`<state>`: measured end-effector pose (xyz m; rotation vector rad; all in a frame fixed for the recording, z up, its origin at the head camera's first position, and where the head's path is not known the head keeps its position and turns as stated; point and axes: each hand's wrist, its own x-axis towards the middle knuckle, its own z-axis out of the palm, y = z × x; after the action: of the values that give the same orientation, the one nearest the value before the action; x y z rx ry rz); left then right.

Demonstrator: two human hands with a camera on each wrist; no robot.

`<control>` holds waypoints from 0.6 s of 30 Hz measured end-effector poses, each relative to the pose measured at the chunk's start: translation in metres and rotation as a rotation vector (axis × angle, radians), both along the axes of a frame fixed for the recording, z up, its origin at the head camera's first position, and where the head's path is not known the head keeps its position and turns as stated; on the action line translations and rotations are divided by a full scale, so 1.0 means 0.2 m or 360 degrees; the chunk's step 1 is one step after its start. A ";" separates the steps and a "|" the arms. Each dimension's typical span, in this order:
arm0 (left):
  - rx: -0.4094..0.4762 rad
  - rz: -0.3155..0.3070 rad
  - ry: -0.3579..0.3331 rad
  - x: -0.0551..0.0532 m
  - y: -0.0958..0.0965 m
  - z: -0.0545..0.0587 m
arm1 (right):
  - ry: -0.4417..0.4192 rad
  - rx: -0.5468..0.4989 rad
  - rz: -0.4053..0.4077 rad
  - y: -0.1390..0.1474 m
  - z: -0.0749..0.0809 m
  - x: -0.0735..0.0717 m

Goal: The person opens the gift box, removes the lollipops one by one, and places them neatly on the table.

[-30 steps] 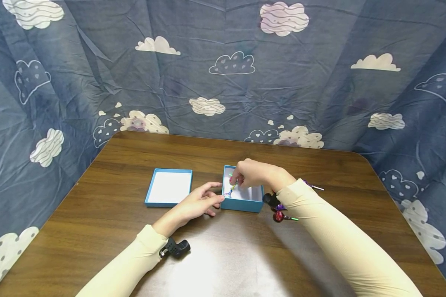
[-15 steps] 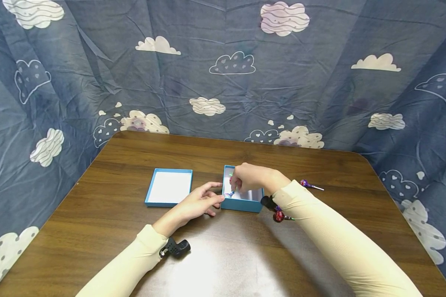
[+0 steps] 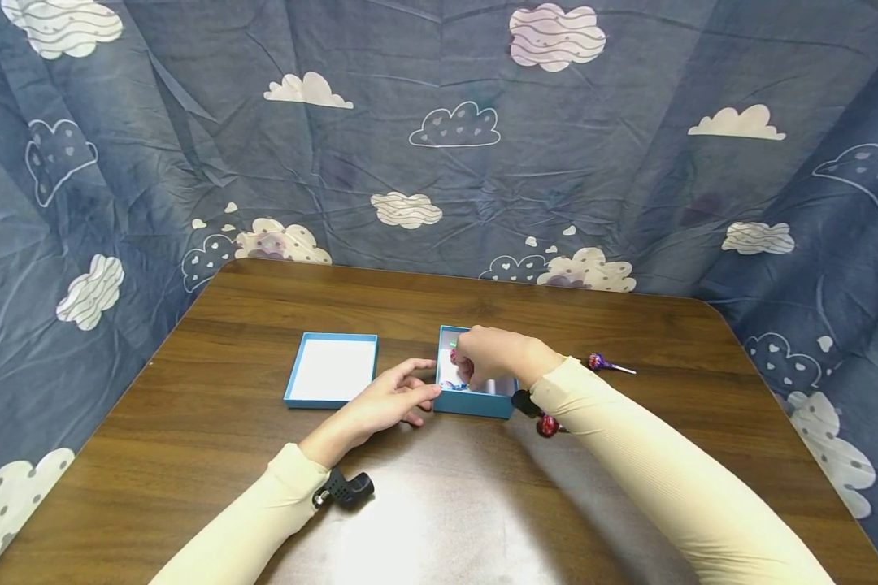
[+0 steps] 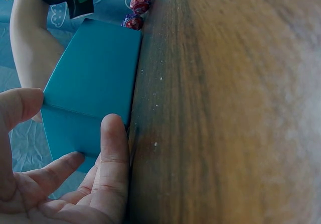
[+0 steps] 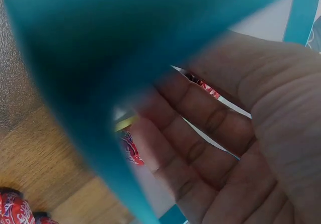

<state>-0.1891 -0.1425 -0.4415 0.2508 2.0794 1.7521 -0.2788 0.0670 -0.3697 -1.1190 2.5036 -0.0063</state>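
A shallow blue box (image 3: 475, 404) with a white inside stands in the middle of the table. My left hand (image 3: 388, 400) rests against its left side near the front corner, fingers fairly straight; in the left wrist view thumb and fingers touch the blue wall. My right hand (image 3: 493, 353) reaches down into the box with curled fingers, at a lollipop with a blue wrapper (image 3: 449, 386) near the front left corner. The box wall hides these fingertips in the right wrist view. Another lollipop, red-wrapped (image 3: 453, 355), lies farther back inside.
Left of the box lies its blue-rimmed lid (image 3: 334, 370), white inside up. Right of the box are a red lollipop (image 3: 547, 426), partly covered by the right sleeve, and a red-and-purple lollipop (image 3: 596, 361) with a white stick. A cloud-patterned curtain (image 3: 454, 187) hangs behind the table.
My right hand has lowered into the box, and the blue-wrapped lollipop's stick has gone from slanting upward to low behind the fingers. My left hand stays at the box's side.
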 end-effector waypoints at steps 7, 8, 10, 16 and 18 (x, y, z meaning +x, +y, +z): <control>-0.0002 -0.0001 0.0013 0.00 0.00 0.00 | 0.0029 0.0044 -0.0051 0.01 0.01 0.00; -0.0005 0.0000 0.0013 0.00 0.00 0.00 | 0.0022 0.0040 -0.0049 0.01 0.01 -0.01; -0.0010 0.0003 0.0015 0.00 0.00 0.00 | 0.0020 0.0024 -0.0037 0.01 0.01 -0.01; -0.0009 0.0011 0.0023 0.00 0.01 0.00 | -0.0025 -0.0022 -0.0032 0.03 0.03 -0.02; -0.0002 0.0014 0.0024 0.00 0.01 0.00 | -0.0051 -0.0034 -0.0051 0.03 0.03 -0.02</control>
<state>-0.1882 -0.1411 -0.4423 0.2556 2.0948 1.7590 -0.2828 0.0737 -0.3631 -1.0790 2.4983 -0.0597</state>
